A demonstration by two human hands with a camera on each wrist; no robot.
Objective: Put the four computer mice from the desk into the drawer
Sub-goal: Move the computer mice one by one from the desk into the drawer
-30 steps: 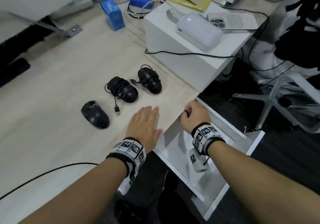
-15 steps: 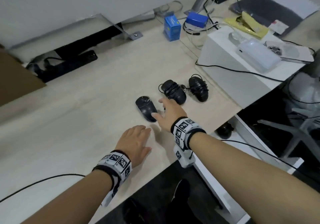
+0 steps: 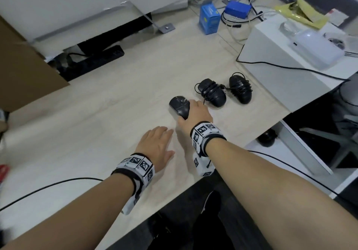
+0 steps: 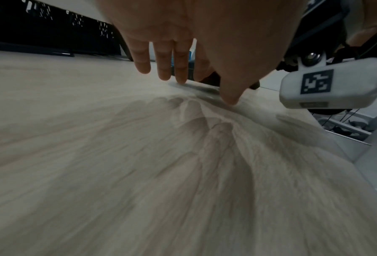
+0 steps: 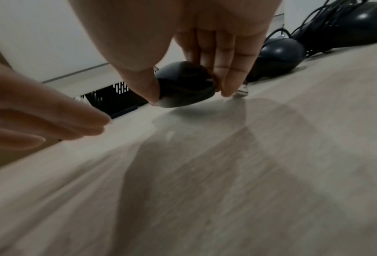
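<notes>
Three black mice lie on the light wooden desk [image 3: 96,133]. My right hand [image 3: 195,112] grips the leftmost, cordless mouse [image 3: 179,106] between thumb and fingers; the right wrist view shows this mouse [image 5: 183,86] pinched from both sides, just above the desktop. Two mice wrapped in their cords, one [image 3: 213,92] in the middle and one [image 3: 241,90] to the right, sit beyond it. A fourth black mouse [image 3: 268,137] lies in the open white drawer [image 3: 302,153] under the desk's right edge. My left hand [image 3: 157,145] rests flat on the desk with straight fingers [image 4: 163,65].
A white box [image 3: 290,60] with a white device and a cable stands at the right of the desk. Two blue boxes [image 3: 210,19] and cords lie at the back. A black power strip [image 3: 93,61] sits in a gap at the back left. A brown board [image 3: 23,71] is at left.
My right hand left the drawer, crossed over the desk to the leftmost mouse and closed round it. My left hand stayed flat on the desk. My head turned left.
</notes>
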